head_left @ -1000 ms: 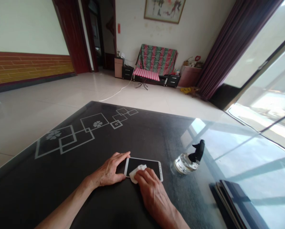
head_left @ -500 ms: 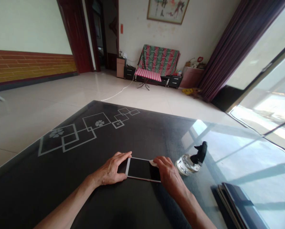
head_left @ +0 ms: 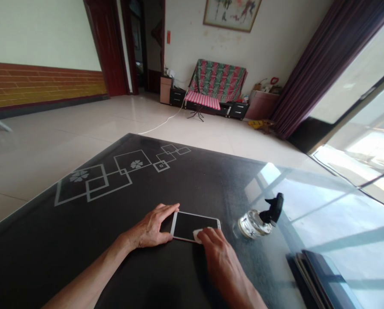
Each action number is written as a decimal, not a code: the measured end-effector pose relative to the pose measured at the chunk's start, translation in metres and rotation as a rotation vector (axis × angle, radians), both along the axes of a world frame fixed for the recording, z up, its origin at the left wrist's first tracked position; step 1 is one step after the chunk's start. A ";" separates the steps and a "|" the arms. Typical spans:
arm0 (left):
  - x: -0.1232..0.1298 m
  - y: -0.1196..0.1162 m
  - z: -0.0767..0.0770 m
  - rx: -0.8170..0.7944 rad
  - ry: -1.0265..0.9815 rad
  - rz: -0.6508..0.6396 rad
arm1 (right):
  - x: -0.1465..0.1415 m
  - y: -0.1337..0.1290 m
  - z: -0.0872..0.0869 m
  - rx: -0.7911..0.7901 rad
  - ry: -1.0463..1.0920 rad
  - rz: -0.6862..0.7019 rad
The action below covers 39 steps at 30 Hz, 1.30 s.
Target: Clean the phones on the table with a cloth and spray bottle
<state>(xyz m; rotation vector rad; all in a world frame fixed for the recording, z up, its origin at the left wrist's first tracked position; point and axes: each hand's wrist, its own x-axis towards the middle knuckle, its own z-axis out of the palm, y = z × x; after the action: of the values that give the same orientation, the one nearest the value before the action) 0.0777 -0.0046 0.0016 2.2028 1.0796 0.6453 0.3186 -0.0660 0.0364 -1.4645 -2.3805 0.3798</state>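
A smartphone (head_left: 188, 221) with a white frame and dark screen lies face up on the glossy black table. My left hand (head_left: 153, 227) grips its left end, thumb at the near corner and fingers at the far corner. My right hand (head_left: 216, 244) presses a small white wipe (head_left: 197, 234) onto the screen's lower right part; most of the wipe is hidden under the fingers. Right of the phone stands a clear spray bottle (head_left: 254, 224) with a black trigger head (head_left: 273, 210).
The black table (head_left: 192, 180) has a pale pattern of squares and flowers at its far left. A stack of dark flat items (head_left: 323, 279) lies at the near right. Beyond the tiled floor stands a cloth-covered object (head_left: 217, 81) by the wall.
My right hand has moved left and nearer to me across the screen with the wipe, uncovering the phone's right end. My left hand stays on the phone's left end.
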 end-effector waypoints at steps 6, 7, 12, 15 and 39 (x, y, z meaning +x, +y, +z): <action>0.000 0.001 -0.002 0.014 0.003 0.006 | -0.031 -0.006 -0.001 0.038 0.048 0.099; 0.000 0.000 -0.002 0.012 0.001 0.005 | -0.027 -0.008 -0.001 0.046 0.052 0.103; -0.001 0.000 0.001 -0.005 -0.004 0.000 | 0.016 -0.009 -0.005 0.078 0.112 0.057; -0.001 0.000 0.002 -0.014 -0.012 -0.006 | 0.031 0.008 -0.006 0.201 0.123 -0.034; 0.000 -0.001 0.001 -0.024 -0.028 0.005 | -0.001 0.047 -0.016 0.175 0.085 -0.017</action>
<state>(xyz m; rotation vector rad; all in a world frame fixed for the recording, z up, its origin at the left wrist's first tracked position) 0.0773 -0.0052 0.0026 2.1646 1.0739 0.6598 0.3175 -0.0193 0.0205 -1.3616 -2.2703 0.2183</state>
